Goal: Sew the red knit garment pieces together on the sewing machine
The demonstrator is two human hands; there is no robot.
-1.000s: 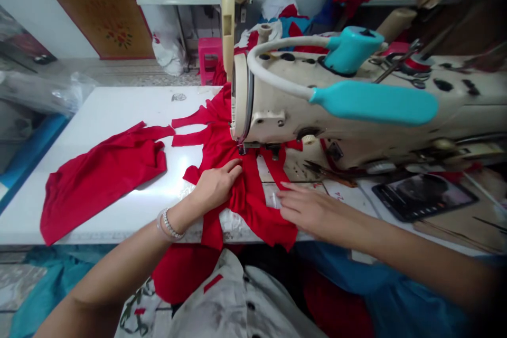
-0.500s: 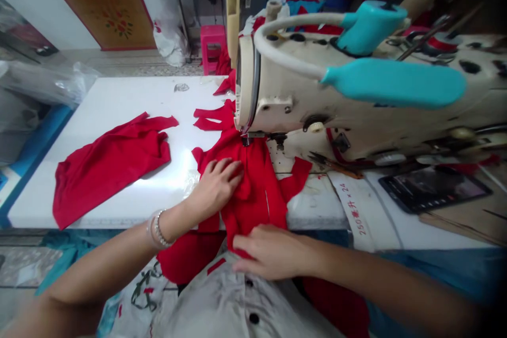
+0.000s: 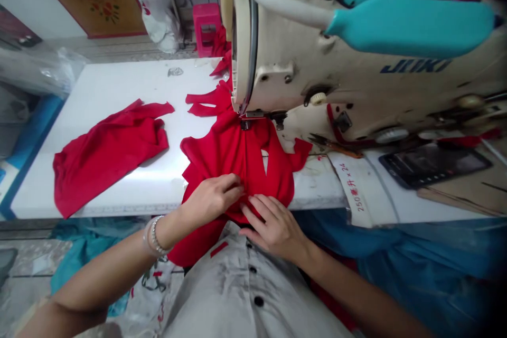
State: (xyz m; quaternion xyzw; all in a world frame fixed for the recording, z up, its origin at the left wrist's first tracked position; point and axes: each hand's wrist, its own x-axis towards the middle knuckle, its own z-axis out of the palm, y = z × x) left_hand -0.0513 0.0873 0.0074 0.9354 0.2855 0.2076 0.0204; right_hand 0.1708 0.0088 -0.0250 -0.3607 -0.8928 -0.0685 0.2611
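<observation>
A red fabric piece lies under the needle area of the sewing machine, with a seam line running from the presser foot toward me. My left hand, wearing a beaded bracelet, is closed with its fingertips pinching the fabric just left of that seam. Close beside it, my right hand has its fingers bent over the fabric's near edge and the thumb below them. Part of the cloth hangs over the table edge onto my lap. The needle itself is hidden.
Another red fabric piece lies on the white table at left. Thread snips, a phone and a marked strip are at right. A turquoise lamp is on the machine. A pink stool stands behind.
My left hand has moved nearer me and pinches the fabric instead of lying on it. My right hand has come up beside it. The cloth is spread wider, and the view has tilted down.
</observation>
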